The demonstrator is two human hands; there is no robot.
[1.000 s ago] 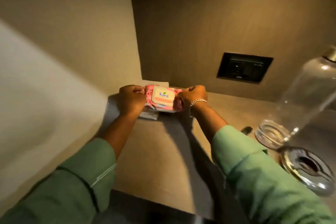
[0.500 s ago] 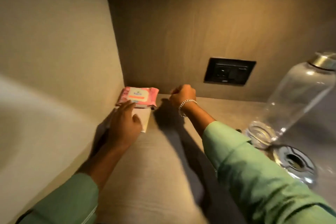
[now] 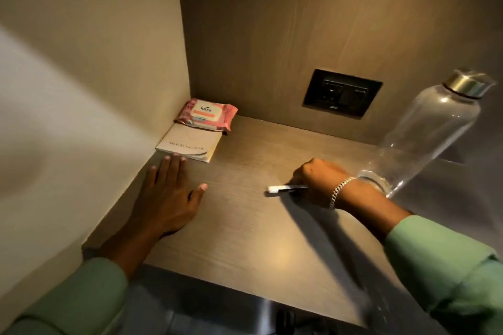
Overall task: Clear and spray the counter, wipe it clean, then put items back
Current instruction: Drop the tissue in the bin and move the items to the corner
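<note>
Pen point(image 3: 287, 188) sits pinched in the curled right hand point(image 3: 317, 181), low over the counter point(image 3: 272, 239); left hand point(image 3: 167, 196), at nine o'clock, lies flat, fingers spread, empty.

One wipes pack point(image 3: 206, 115), one booklet point(image 3: 189, 145), one pen point(image 3: 285, 188), one bottle point(image 3: 432, 128), one socket panel point(image 3: 342, 93).

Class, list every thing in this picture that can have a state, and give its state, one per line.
wipes pack: lid closed, resting on booklet
booklet: closed, flat
bottle: capped, looks empty
left hand: open, flat on counter
right hand: closed on pen
</note>
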